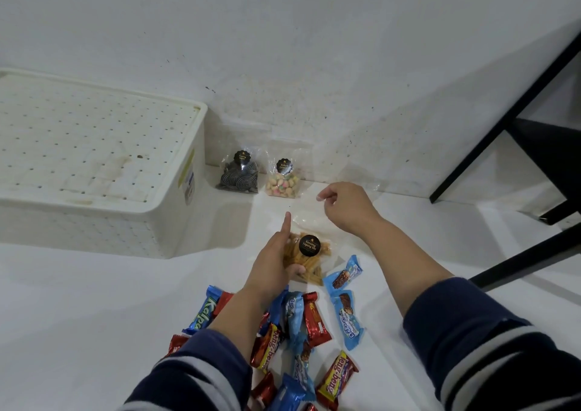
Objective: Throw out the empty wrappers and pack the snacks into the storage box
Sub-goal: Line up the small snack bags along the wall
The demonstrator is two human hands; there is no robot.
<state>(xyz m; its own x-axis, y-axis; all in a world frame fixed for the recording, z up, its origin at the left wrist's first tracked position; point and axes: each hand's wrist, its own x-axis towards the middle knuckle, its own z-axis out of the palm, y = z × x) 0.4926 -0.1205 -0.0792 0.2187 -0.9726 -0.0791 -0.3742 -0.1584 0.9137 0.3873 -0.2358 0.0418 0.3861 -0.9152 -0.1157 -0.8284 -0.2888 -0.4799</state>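
1. Nearest the camera, a scatter of wrapped chocolate bars [301,341] lies on the white floor [78,316] between two striped sleeves. There are red, blue and light-blue packets, some overlapping. From here I cannot tell which are full and which are empty wrappers.

2. Just past them, the left hand [276,263] is clamped on a clear bag of fried sticks [306,261] with a round black label. Thumb and lower fingers grip it, and the forefinger points away towards the wall.

3. To its right, the right hand [342,206] hovers palm down with fingers loosely curled and thumb and forefinger pinched close. A thin clear film [309,218] lies under it. Whether the hand has hold of that film, I can't say.

4. Against the foot of the wall [314,49] stand two more clear bags side by side, one of dark swirled biscuits [239,176] and one of pastel sweets [282,182], upright and untouched.

5. Far left, the white storage box [163,209] sits hard against the wall, and its perforated lid [94,140] is on. At the far right stands a black frame [509,121].

6. My read is early sorting, with one snack in hand and nothing visibly packed. The lid has to come off before that bag can go in, so a hand must be freed. The film looks like rubbish, but no bin is in view.
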